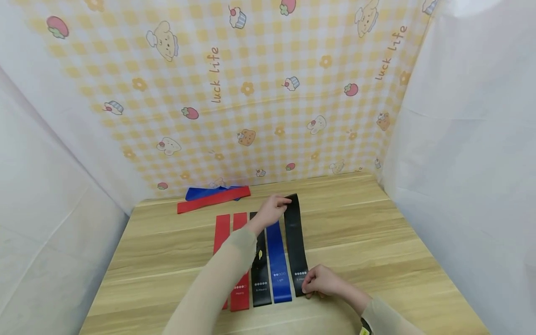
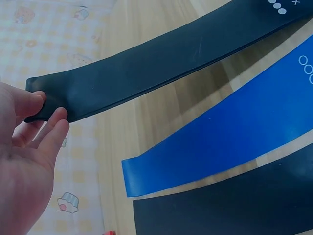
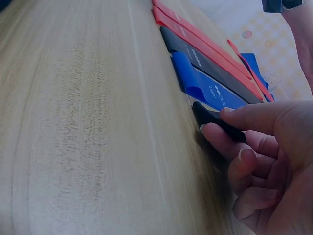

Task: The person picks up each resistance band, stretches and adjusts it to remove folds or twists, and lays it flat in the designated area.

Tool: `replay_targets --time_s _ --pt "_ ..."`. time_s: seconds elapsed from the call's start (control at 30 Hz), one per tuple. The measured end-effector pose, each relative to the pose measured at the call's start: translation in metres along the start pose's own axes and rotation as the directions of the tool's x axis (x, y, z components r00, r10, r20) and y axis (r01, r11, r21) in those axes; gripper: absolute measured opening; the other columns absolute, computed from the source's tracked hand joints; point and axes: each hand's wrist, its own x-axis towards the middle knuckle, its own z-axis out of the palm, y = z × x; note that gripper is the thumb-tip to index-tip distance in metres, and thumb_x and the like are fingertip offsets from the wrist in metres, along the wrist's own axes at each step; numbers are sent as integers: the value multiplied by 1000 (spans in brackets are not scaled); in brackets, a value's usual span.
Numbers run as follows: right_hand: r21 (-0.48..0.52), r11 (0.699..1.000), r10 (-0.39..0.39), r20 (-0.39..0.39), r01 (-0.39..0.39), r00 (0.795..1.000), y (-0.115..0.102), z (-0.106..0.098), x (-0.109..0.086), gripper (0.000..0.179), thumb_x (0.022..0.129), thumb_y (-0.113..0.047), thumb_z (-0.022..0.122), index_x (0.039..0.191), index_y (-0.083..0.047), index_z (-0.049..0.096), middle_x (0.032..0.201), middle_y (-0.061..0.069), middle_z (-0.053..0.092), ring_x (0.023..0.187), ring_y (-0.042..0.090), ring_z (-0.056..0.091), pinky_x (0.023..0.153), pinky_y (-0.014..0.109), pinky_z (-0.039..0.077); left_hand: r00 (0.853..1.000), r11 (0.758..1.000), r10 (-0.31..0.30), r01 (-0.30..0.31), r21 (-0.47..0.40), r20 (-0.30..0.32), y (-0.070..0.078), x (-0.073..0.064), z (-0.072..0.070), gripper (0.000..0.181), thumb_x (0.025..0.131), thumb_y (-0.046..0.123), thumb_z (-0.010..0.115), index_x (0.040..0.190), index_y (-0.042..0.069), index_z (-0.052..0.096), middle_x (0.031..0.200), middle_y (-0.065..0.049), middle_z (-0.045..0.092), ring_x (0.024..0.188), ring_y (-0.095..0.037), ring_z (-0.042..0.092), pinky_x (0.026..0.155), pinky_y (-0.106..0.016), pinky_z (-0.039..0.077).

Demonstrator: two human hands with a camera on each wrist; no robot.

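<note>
Landmark: flat, smooth blue band (image 1: 278, 260) marked "Light", lying lengthwise on the wood-grain table (image 1: 356, 232).
Held band: one long smooth black band (image 1: 295, 232) with white dots, just right of the landmark.
Left hand (image 1: 270, 211): arm stretched across the landmark's left side; thumb and fingers pinch the held band's far end, raised off the table beyond the landmark.
Right hand (image 1: 324, 281): reaching in right of the landmark, thumb and forefinger pinching the held band's near end, other fingers curled.
Row count: left of the landmark, one flat black band (image 1: 260, 274), then two flat red bands (image 1: 240, 298), partly behind the beige sleeve (image 1: 213, 274).
Back pile: beyond and left of the landmark, one loose red strip (image 1: 213, 199) across folded blue material (image 1: 201, 192), its pieces uncountable.
</note>
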Motion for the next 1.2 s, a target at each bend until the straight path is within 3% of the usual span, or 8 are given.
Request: replay_targets --time_s 0.23,0.67,0.9,1.2 --pt "-13 1000 -3 5 3 1000 2 0 0 5 80 -3 71 75 -4 70 62 3 66 42 4 40 40 17 33 1000 1000 -14 14 -27 -2 -6 -1 6 31 100 5 50 129 5 61 138 -15 47 118 -29 54 91 -39 49" --pt "-46 999 4 34 -2 999 5 0 3 4 78 -3 71 75 -3 69 60 1 66 42 5 43 39 18 34 999 999 -34 34 -17 3 -10 -4 12 31 99 4 51 127 3 62 133 -14 48 114 -27 54 88 -39 49" --pt "-7 1000 0 66 1 998 6 0 3 5 79 -1 71 76 -2 67 64 1 63 51 9 58 49 20 40 999 999 -39 39 2 26 -12 -4 16 32 98 3 52 128 3 62 133 -14 49 111 -26 56 89 -39 49" --pt "-91 995 -21 42 25 999 6 0 4 7 75 -3 73 72 -6 68 57 -7 55 45 4 44 44 20 36 997 998 -51 50 26 51 -14 -5 20 31 98 3 52 128 3 62 130 -14 48 110 -27 56 88 -41 49"
